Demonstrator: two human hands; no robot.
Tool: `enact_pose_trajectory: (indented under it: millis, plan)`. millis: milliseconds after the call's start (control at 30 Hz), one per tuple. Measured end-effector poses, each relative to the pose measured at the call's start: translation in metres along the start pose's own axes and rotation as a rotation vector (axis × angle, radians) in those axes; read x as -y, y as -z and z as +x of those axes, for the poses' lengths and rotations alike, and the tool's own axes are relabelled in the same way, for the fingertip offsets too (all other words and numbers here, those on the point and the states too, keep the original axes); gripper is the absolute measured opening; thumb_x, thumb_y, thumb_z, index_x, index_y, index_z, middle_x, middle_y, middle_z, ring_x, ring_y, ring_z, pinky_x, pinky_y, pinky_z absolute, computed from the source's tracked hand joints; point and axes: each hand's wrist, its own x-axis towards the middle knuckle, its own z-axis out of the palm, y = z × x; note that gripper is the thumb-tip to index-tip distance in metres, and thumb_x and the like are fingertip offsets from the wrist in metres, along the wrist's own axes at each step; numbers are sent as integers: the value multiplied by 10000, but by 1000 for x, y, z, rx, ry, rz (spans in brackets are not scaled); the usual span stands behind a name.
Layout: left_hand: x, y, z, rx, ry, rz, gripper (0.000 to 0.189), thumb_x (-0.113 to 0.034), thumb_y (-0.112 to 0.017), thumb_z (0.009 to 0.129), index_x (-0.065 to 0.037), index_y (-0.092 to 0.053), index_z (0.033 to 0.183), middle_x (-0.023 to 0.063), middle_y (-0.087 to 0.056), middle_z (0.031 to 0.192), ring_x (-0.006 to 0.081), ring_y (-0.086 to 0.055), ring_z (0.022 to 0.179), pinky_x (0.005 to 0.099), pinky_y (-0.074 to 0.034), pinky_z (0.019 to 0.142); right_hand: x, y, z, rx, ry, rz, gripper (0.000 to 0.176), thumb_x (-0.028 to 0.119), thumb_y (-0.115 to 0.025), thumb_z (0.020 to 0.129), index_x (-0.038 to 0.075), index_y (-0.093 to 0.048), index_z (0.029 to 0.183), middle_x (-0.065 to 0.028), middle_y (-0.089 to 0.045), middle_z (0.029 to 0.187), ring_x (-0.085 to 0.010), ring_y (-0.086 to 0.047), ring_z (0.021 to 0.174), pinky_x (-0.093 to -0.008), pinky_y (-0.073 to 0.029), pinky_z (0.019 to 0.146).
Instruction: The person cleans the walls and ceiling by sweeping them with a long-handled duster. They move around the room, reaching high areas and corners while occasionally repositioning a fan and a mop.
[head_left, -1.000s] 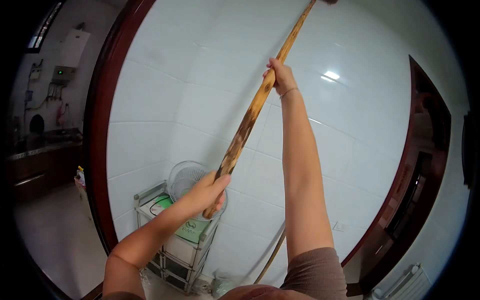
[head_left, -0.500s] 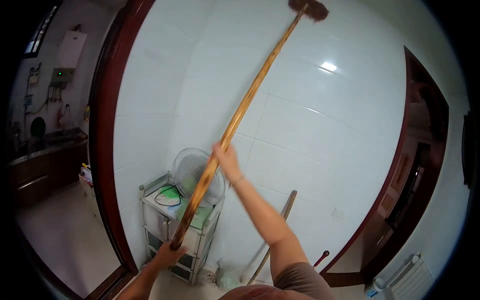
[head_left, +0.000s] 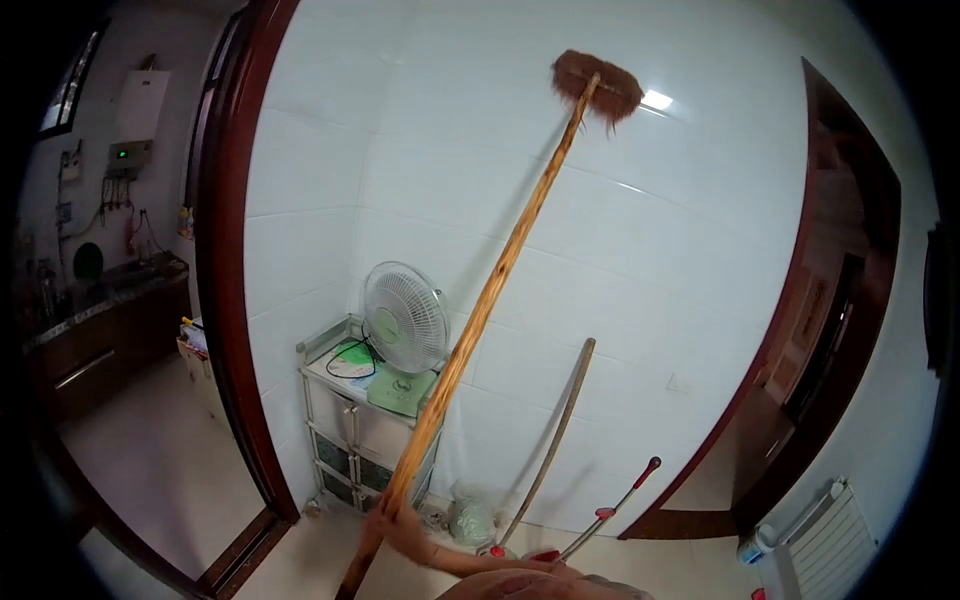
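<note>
A long-handled broom with a reddish-brown bristle head (head_left: 570, 75) slants up across the view, its bristles against or close to the white tiled wall (head_left: 500, 120). My right hand (head_left: 405, 535) is wrapped around the lower part of its wooden pole (head_left: 490, 290). Below that hand, the pole's darker end runs to the bottom edge of the view. My left hand is out of view. Left of the pole stands a small cabinet (head_left: 385, 432) with a white fan (head_left: 405, 315) and a green box or booklet (head_left: 400, 392) on top.
A second wooden-handled tool (head_left: 560, 430) leans on the wall, near a red-and-silver handle (head_left: 630, 490) and a pale green plastic bag (head_left: 472, 522). A dark red door frame (head_left: 225, 300) opens to a kitchen at left; another doorway (head_left: 800, 330) is at right. A white radiator (head_left: 830, 540) stands at lower right.
The broom head has come down the wall. My right hand has moved low on the pole, and my left hand has left the view. More floor and the red-and-silver handle now show.
</note>
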Motion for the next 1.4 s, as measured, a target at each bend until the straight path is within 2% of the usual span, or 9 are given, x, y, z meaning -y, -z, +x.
enact_pose_trajectory:
  millis: [67, 167, 267, 467, 667, 900, 1167, 1233, 1400]
  plan:
    - [-2, -6, 26, 12, -60, -6, 364, -310, -703, 730, 24, -573, 793, 62, -553, 634, 164, -517, 496, 293, -406, 444, 4, 26, 34, 86, -220, 430, 255, 120, -530, 875, -20, -421, 1059, -90, -561, 804, -163, -593, 746, -313, -488, 654]
    - [-11, -16, 102, 22, -230, -27, 366, -308, -709, 722, 30, -581, 778, 66, -562, 638, 169, -523, 499, 296, -408, 444, 30, 79, 99, 22, -12, 268, 227, 149, -520, 883, -7, -423, 1017, -72, -559, 722, -153, -595, 634, -287, -481, 568]
    - [-180, -21, 66, -43, -6, 111, 352, -283, -709, 726, 36, -576, 790, 59, -562, 607, 170, -534, 506, 311, -413, 455, 46, 138, 172, -3, 136, 136, 187, 168, -506, 889, 7, -434, 953, -64, -550, 697, -156, -596, 599, -275, -473, 534]
    - [-322, -43, 95, -47, -390, -51, 291, -270, -670, 768, -7, -549, 730, 40, -516, 571, 145, -486, 483, 312, -393, 437, 120, 239, 278, -52, 285, 158, 218, 216, -533, 866, 7, -469, 871, -64, -527, 638, -167, -577, 537, -285, -470, 497]
    - [-349, -77, 76, -57, -453, -46, 348, -304, -697, 741, 6, -542, 716, 33, -510, 582, 128, -476, 495, 312, -388, 464, 144, 269, 254, -135, 229, 143, 213, 206, -522, 872, 2, -461, 874, -51, -515, 659, -159, -566, 515, -283, -456, 472]
    - [-169, -85, 31, 63, 1, 49, 342, -295, -701, 719, -1, -527, 711, 35, -499, 577, 149, -484, 520, 319, -401, 485, 42, 186, 99, -28, -16, 281, 212, 145, -537, 868, 10, -428, 990, -51, -523, 698, -162, -589, 595, -295, -487, 547]
    - [123, -43, -114, -27, 187, 151, 369, -295, -719, 660, 42, -583, 724, 91, -568, 602, 197, -545, 585, 352, -450, 602, 14, 4, -123, -15, -281, 548, 217, 74, -474, 891, 8, -368, 1069, -66, -543, 759, -158, -575, 705, -295, -482, 635]
    - [158, -38, -157, -48, 270, 64, 312, -169, -718, 714, -66, -460, 573, -8, -437, 530, 115, -423, 516, 313, -339, 479, 22, -24, -168, -13, -404, 502, 223, 79, -458, 895, -6, -358, 1075, -83, -575, 750, -166, -586, 687, -285, -472, 641]
    - [203, -57, -190, 21, 380, 101, 292, -229, -719, 678, -22, -518, 639, 43, -503, 562, 154, -489, 545, 334, -394, 532, 34, -38, -221, -39, -462, 592, 225, 111, -459, 906, -8, -354, 1066, -74, -559, 733, -163, -585, 706, -281, -468, 660]
